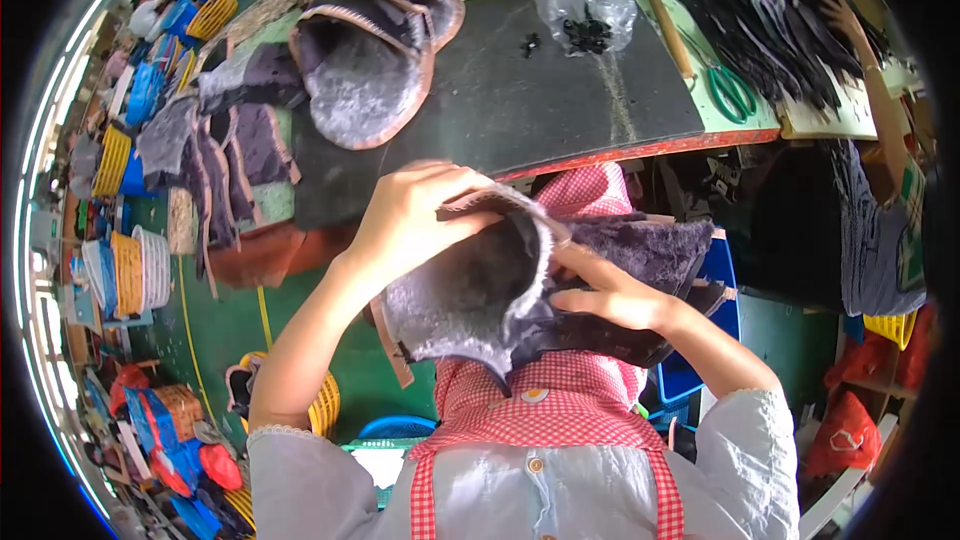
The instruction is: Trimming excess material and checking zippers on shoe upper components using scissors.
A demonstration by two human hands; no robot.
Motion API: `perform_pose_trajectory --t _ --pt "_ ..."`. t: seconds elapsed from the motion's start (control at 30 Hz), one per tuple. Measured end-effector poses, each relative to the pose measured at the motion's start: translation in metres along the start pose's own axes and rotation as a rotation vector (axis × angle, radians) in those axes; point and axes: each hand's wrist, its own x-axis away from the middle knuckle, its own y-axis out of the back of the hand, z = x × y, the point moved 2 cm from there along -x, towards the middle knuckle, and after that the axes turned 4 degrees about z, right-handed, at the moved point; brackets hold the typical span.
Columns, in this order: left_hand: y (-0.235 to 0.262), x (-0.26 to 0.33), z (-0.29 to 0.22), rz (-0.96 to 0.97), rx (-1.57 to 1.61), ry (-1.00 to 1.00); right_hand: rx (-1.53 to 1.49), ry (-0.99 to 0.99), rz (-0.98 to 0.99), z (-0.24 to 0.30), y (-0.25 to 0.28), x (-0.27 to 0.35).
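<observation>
At the far left, baskets point(127, 273) and bundles crowd the floor, too bent by the lens to sort out. Next comes a stack of fur-lined pieces point(375, 50) lying on the dark tabletop point(560, 100), overlapped like shingles.

The left hand point(405, 225) is curled over the top edge of a fur-lined piece point(475, 295), fingers wrapped on its trimmed rim, thumb side toward the body. The piece is held over the lap, just below the tabletop's near edge, its grey pile facing up. The right hand point(615, 295) lies against its right side, fingers flat and pressed into the fold where a second purple layer point(655, 250) meets it (whether it pinches or only presses I cannot tell).

My reading: the lining is being seated or turned into shape, and the next move likely calls for the left hand to hold the rim steady while the right works along the seam.

Further right, a clear bag of small black parts point(585, 10), green scissors point(733, 90), and another person's arm point(880, 110) at a dark pile. The underside of the held piece is hidden.
</observation>
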Motion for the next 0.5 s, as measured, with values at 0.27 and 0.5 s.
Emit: perform_pose_trajectory --t 0.27,0.5 --pt "-0.014 -0.064 -0.010 0.433 0.242 0.067 -0.286 -0.014 -0.024 -0.025 -0.015 -0.031" --pt "-0.023 -0.042 0.012 0.385 -0.200 -0.105 -0.493 0.026 0.091 -0.035 -0.017 -0.052"
